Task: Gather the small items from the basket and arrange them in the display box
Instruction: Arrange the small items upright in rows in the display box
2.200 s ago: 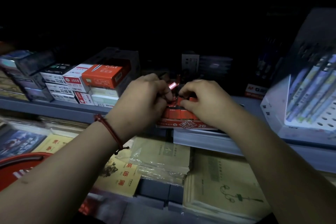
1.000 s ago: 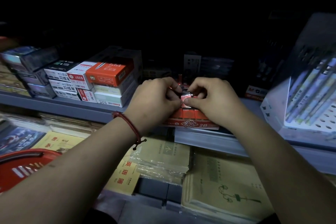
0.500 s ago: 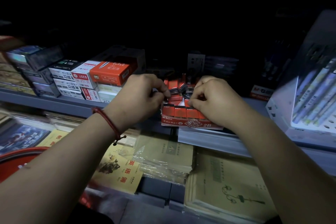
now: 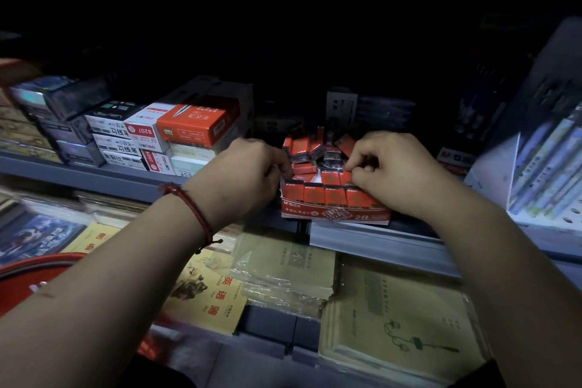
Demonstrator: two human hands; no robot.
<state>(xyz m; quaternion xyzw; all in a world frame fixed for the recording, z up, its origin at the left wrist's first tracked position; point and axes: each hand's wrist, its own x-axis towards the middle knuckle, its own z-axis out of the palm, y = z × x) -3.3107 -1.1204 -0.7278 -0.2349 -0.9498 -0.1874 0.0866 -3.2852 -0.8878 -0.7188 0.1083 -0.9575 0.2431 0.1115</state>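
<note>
A red display box (image 4: 333, 214) marked 2B sits on the grey shelf, holding several small red packets (image 4: 324, 195). A neat row stands along its front; more lie jumbled behind (image 4: 318, 148). My left hand (image 4: 242, 173), with a red cord on the wrist, rests at the box's left edge, fingers curled, fingertips pinching at a packet. My right hand (image 4: 393, 170) covers the box's right side, thumb and forefinger pinched on a small red packet (image 4: 346, 173). The red basket (image 4: 34, 277) shows at the lower left, partly behind my left forearm.
Stacked stationery boxes (image 4: 163, 135) stand left of the display box. A white pen display stand (image 4: 548, 173) rises at the right. Wrapped exercise books (image 4: 396, 324) and booklets (image 4: 208, 293) fill the lower shelf. The shelf's back is dark.
My hands have parted slightly, uncovering the packets in the box. The shiny packet held between both hands a second ago is down among the others.
</note>
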